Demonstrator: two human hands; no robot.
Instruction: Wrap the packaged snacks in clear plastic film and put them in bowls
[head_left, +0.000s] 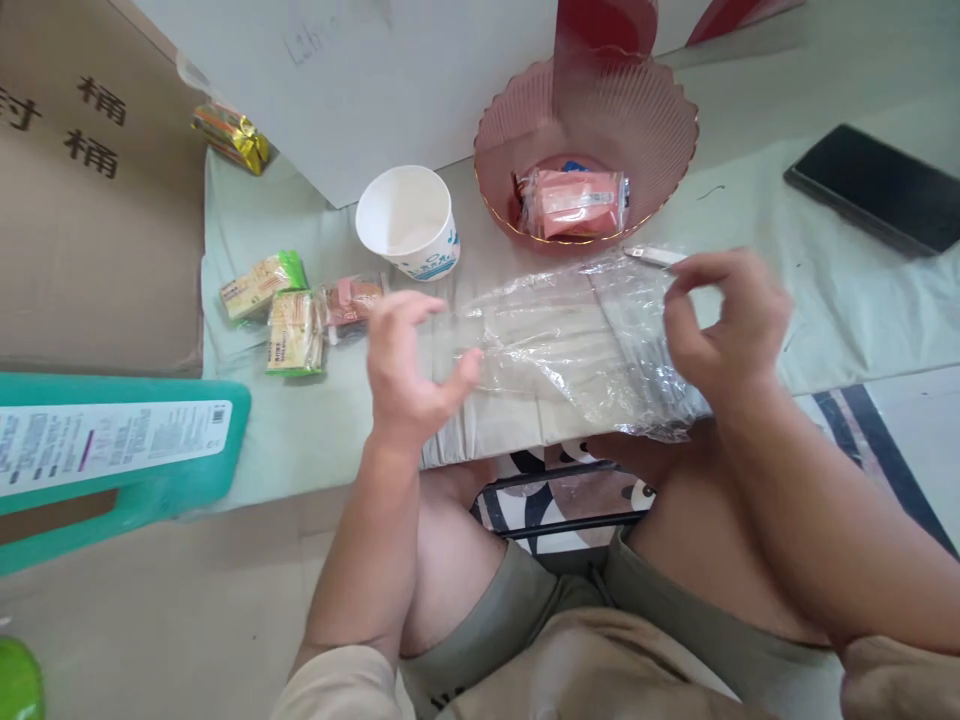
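Observation:
A clear, crinkled plastic bag (547, 325) lies spread over the cloth-covered table between my hands. At its left end, my left hand (412, 360) is raised with thumb and fingers apart, holding nothing. My right hand (727, 320) has thumb and index finger pinched in a ring at the bag's right edge; the pinched part is hard to make out. Just beyond those fingertips lies a small white strip (652, 257). Left of my left hand are several wrapped snacks: two green-and-cream packets (295, 330) and a brownish-pink packet (351, 303).
A white paper cup (409, 225) and a pink ribbed bowl (506, 150) holding pink packets (577, 203) stand behind the bag. A black phone (877, 185) lies right. A gold packet (232, 137), cardboard box (97, 240), white box (390, 90) and teal container (187, 480) border the left and back.

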